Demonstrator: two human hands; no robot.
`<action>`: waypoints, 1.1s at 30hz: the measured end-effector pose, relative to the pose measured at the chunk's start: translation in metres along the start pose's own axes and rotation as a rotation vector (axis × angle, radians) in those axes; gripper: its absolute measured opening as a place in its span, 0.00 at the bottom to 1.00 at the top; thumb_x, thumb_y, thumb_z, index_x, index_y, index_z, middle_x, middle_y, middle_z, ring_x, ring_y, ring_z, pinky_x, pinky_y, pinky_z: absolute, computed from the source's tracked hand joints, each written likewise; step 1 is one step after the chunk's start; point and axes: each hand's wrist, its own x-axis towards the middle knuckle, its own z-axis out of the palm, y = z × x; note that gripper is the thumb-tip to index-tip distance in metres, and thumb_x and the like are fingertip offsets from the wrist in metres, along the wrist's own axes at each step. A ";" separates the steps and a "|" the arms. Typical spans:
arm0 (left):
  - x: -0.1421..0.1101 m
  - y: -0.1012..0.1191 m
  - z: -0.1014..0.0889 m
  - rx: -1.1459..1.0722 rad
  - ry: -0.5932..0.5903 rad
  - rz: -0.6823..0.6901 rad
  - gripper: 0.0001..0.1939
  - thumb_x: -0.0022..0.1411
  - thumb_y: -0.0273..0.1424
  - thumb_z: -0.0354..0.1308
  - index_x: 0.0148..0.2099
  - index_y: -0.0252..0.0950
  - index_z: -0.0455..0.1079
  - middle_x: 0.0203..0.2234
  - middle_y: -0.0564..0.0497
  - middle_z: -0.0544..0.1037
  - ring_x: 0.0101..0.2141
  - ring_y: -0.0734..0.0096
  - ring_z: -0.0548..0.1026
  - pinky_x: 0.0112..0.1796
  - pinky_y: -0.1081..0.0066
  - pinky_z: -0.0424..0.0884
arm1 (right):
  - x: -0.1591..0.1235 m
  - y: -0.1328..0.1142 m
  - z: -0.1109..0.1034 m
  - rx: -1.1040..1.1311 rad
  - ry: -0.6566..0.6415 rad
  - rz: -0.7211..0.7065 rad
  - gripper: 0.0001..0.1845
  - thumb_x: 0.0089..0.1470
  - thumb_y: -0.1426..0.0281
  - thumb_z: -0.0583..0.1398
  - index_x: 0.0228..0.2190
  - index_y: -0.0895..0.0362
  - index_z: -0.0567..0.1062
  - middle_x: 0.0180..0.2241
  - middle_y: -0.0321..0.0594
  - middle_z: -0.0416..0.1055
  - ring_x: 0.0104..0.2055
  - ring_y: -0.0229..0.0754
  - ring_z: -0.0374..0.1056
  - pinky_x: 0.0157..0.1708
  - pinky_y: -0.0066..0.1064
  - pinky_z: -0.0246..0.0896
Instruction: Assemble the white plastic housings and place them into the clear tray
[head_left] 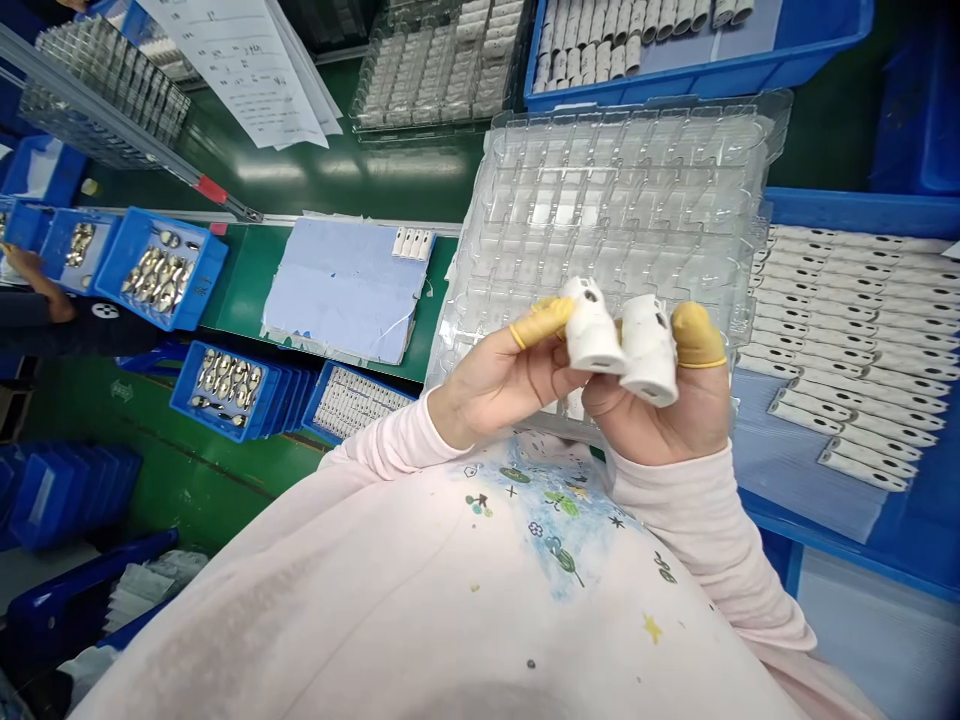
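Two white tube-shaped casings with small dark openings are held up side by side, above the near edge of a transparent blister tray (pixel 517 190). My left hand (pixel 517 375), with yellow finger cots, is closed on the left white casing (pixel 595 335). The right white casing (pixel 649 350) is gripped by my right hand (pixel 675 410), which has a yellow cot on its thumb. Both casings tilt slightly, their flat ends toward me. Some fingertips are hidden behind them. The tray's pockets look mostly unfilled, though my hands cover part of its front.
A blue bin (pixel 862 215) at right holds rows of white casings; another blue bin (pixel 697 78) stands behind the tray. Left are a pale blue pad (pixel 337 290) with several small white pieces, bins of shiny parts (pixel 225 385) and hanging papers (pixel 240 70). Another person's arm (pixel 41 280) shows far left.
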 end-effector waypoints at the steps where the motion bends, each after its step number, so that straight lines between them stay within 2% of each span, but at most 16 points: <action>1: 0.000 0.004 -0.008 0.051 -0.013 0.046 0.03 0.73 0.27 0.57 0.47 0.35 0.71 0.37 0.52 0.77 0.34 0.77 0.78 0.38 0.75 0.79 | 0.001 0.003 0.001 -0.037 0.014 -0.003 0.22 0.50 0.46 0.72 0.30 0.49 0.79 0.25 0.28 0.76 0.24 0.35 0.73 0.21 0.25 0.73; 4: 0.001 0.018 -0.041 0.234 -0.014 0.289 0.08 0.68 0.31 0.63 0.48 0.40 0.69 0.37 0.54 0.76 0.31 0.78 0.75 0.32 0.75 0.75 | 0.010 0.016 0.001 -0.094 0.076 -0.044 0.24 0.45 0.47 0.75 0.29 0.50 0.76 0.25 0.28 0.75 0.23 0.35 0.71 0.20 0.27 0.70; 7: 0.003 0.030 -0.081 0.406 0.038 0.520 0.17 0.62 0.37 0.70 0.48 0.43 0.68 0.37 0.55 0.74 0.31 0.79 0.73 0.33 0.76 0.73 | 0.030 0.037 0.000 -0.278 0.055 -0.103 0.26 0.41 0.50 0.78 0.29 0.51 0.73 0.28 0.28 0.75 0.25 0.36 0.73 0.25 0.29 0.73; 11: 0.008 0.034 -0.128 0.643 0.124 0.630 0.24 0.56 0.43 0.74 0.44 0.42 0.63 0.35 0.56 0.71 0.30 0.78 0.70 0.32 0.74 0.70 | 0.069 0.068 0.001 -0.602 0.008 -0.150 0.25 0.43 0.54 0.76 0.33 0.52 0.71 0.32 0.31 0.76 0.29 0.39 0.77 0.32 0.33 0.75; 14: 0.012 0.031 -0.152 0.833 0.202 0.623 0.24 0.55 0.38 0.73 0.44 0.41 0.61 0.35 0.56 0.71 0.32 0.77 0.72 0.35 0.74 0.70 | 0.099 0.084 0.009 -0.777 -0.051 -0.151 0.24 0.49 0.61 0.71 0.45 0.51 0.70 0.37 0.32 0.78 0.30 0.39 0.77 0.37 0.35 0.74; 16: 0.013 0.028 -0.161 0.978 0.231 0.608 0.24 0.56 0.34 0.70 0.49 0.41 0.61 0.37 0.55 0.73 0.35 0.76 0.73 0.39 0.73 0.72 | 0.115 0.091 0.017 -0.942 -0.096 -0.163 0.27 0.54 0.65 0.66 0.54 0.51 0.67 0.41 0.34 0.78 0.31 0.39 0.77 0.40 0.36 0.74; 18: 0.013 0.026 -0.166 1.148 0.222 0.618 0.23 0.59 0.32 0.66 0.53 0.40 0.63 0.41 0.52 0.75 0.37 0.74 0.74 0.43 0.70 0.73 | 0.124 0.095 0.025 -1.202 -0.150 -0.177 0.27 0.59 0.68 0.61 0.59 0.53 0.66 0.44 0.39 0.79 0.34 0.41 0.78 0.43 0.37 0.74; 21: 0.010 0.023 -0.169 1.336 0.193 0.641 0.17 0.64 0.32 0.62 0.55 0.39 0.67 0.44 0.48 0.76 0.39 0.71 0.75 0.48 0.66 0.74 | 0.126 0.097 0.033 -1.501 -0.203 -0.197 0.19 0.62 0.70 0.59 0.55 0.57 0.73 0.49 0.49 0.78 0.41 0.49 0.79 0.48 0.42 0.74; 24: 0.009 0.020 -0.170 1.429 0.179 0.645 0.14 0.65 0.30 0.61 0.52 0.39 0.70 0.43 0.47 0.77 0.40 0.68 0.74 0.51 0.63 0.74 | 0.122 0.097 0.033 -1.606 -0.194 -0.244 0.17 0.63 0.70 0.59 0.52 0.60 0.77 0.57 0.62 0.73 0.52 0.61 0.75 0.51 0.51 0.73; 26: 0.009 0.017 -0.172 1.554 0.166 0.694 0.12 0.66 0.28 0.59 0.52 0.38 0.71 0.47 0.44 0.76 0.45 0.65 0.76 0.56 0.60 0.74 | 0.121 0.097 0.031 -1.655 -0.196 -0.279 0.17 0.64 0.71 0.58 0.52 0.63 0.78 0.60 0.67 0.69 0.59 0.66 0.71 0.56 0.55 0.71; 30: 0.014 0.011 -0.181 1.848 0.208 0.871 0.15 0.69 0.26 0.55 0.57 0.35 0.70 0.59 0.34 0.71 0.63 0.55 0.71 0.67 0.52 0.67 | 0.129 0.098 0.031 -1.704 -0.229 -0.311 0.18 0.64 0.72 0.60 0.52 0.64 0.80 0.60 0.64 0.70 0.62 0.65 0.67 0.63 0.58 0.66; 33: 0.020 0.009 -0.190 2.001 0.312 0.916 0.16 0.70 0.26 0.54 0.59 0.34 0.68 0.64 0.33 0.68 0.66 0.50 0.67 0.67 0.46 0.65 | 0.130 0.101 0.036 -1.716 -0.233 -0.320 0.21 0.61 0.74 0.62 0.54 0.65 0.80 0.62 0.65 0.69 0.63 0.68 0.65 0.62 0.61 0.65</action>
